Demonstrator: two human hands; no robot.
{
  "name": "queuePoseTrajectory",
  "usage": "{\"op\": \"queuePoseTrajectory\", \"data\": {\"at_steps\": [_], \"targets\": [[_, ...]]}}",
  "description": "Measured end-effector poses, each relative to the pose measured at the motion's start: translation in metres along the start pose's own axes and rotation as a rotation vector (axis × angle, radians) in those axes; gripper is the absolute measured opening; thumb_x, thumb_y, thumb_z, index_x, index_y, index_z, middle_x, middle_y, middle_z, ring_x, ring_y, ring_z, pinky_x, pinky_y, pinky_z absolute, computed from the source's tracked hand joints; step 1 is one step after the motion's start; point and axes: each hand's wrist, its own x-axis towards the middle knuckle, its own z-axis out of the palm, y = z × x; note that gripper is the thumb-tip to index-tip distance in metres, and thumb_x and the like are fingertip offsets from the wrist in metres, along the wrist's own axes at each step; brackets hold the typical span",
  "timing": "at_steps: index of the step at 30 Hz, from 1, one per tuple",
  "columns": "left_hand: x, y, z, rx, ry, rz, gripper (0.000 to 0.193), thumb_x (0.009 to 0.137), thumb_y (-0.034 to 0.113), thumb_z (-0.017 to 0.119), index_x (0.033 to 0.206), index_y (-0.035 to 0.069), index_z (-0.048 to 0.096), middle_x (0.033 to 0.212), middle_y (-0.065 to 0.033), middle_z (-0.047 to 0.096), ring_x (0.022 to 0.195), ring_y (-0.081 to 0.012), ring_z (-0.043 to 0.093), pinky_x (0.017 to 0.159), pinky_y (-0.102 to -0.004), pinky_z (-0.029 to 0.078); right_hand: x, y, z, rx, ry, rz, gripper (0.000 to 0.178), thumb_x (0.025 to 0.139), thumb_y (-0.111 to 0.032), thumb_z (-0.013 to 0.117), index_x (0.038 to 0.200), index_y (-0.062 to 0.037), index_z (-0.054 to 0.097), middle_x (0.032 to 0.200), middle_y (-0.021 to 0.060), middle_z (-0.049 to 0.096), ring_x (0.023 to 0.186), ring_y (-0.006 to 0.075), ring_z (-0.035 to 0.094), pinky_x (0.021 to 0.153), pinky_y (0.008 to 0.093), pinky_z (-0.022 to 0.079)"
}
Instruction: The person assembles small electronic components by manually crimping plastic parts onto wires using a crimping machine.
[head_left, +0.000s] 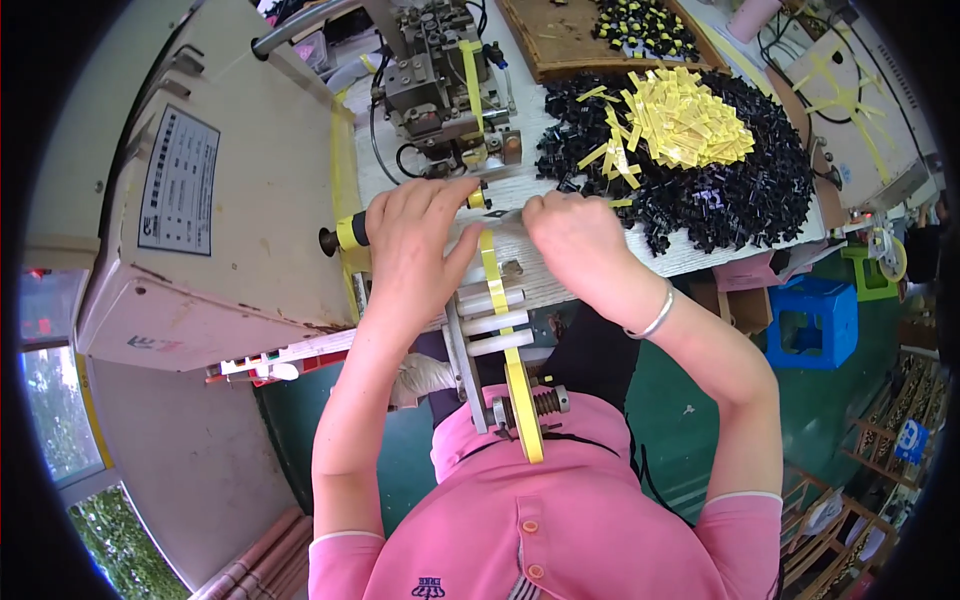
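Observation:
My left hand (412, 235) is over the near edge of the white work surface, thumb apart from the stretched fingers. Its fingertips are beside a small black and yellow piece (479, 197); whether they touch it I cannot tell. To the right, my right hand (580, 240) is closed, fingers curled inward; whatever it may pinch is hidden. A yellow tape (495, 280) runs between my hands, past white rollers (497, 322), to a yellow reel (522, 410) near my waist. Beyond my hands stands a metal press-like machine (440, 110).
A big pile of small black parts (735, 205) lies at the right, topped by yellow strips (690, 120). Behind it is a wooden tray (560, 70) of mixed pieces. A large beige machine housing (250, 200) bounds the left. A blue stool (815, 320) stands on the green floor.

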Motion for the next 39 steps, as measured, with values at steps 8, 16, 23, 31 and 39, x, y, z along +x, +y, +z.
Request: {"op": "queuePoseTrajectory", "data": {"at_steps": [8,16,23,31,39], "targets": [[0.017,-0.011,-0.006,-0.184,-0.019,-0.036,0.015,0.079,0.016,0.066,0.091,0.007,0.069,0.082,-0.0081,0.068,0.074,-0.0232,0.063,0.07,-0.0346,0.045,-0.029,0.03,-0.008,0.564,0.129,0.226,0.018,0.074,-0.008,0.064,0.086,0.0001,0.054,0.076,0.0158,0.055,0.069,0.0361,0.057,0.058,0.0407,0.046],[0.023,-0.01,-0.005,-0.162,-0.11,-0.057,0.017,0.071,0.012,0.068,0.088,0.008,0.066,0.076,-0.0051,0.066,0.072,-0.0225,0.063,0.067,-0.0374,0.043,0.006,0.008,-0.006,0.824,0.523,-0.006,0.027,0.07,-0.008,0.068,0.094,-0.0041,0.056,0.079,0.0101,0.06,0.062,0.028,0.06,0.053,0.0344,0.048],[0.015,-0.016,-0.005,-0.012,-0.097,-0.124,0.02,0.067,0.009,0.069,0.086,0.008,0.063,0.081,-0.0058,0.063,0.081,-0.0247,0.06,0.069,-0.0384,0.041,0.033,0.015,-0.012,0.356,0.303,-0.194,0.035,0.065,-0.005,0.065,0.099,-0.0106,0.055,0.071,0.0047,0.055,0.063,0.0233,0.062,0.052,0.0348,0.049],[0.018,-0.019,-0.001,0.017,-0.121,-0.125,0.015,0.066,0.007,0.067,0.08,0.007,0.061,0.079,-0.0062,0.062,0.076,-0.0269,0.059,0.067,-0.0385,0.04,0.034,0.036,-0.037,0.309,0.048,-0.257,0.048,0.065,-0.011,0.068,0.111,-0.0118,0.054,0.079,0.0059,0.056,0.061,0.0246,0.06,0.05,0.0348,0.047],[0.02,-0.022,-0.002,0.014,-0.104,-0.102,0.015,0.065,0.008,0.068,0.075,0.008,0.056,0.071,-0.0045,0.056,0.072,-0.0242,0.058,0.065,-0.0379,0.04,0.04,0.031,-0.009,0.364,0.197,-0.268,0.029,0.067,-0.013,0.069,0.092,-0.0117,0.056,0.074,0.0043,0.057,0.062,0.0237,0.061,0.051,0.0352,0.047]]}}
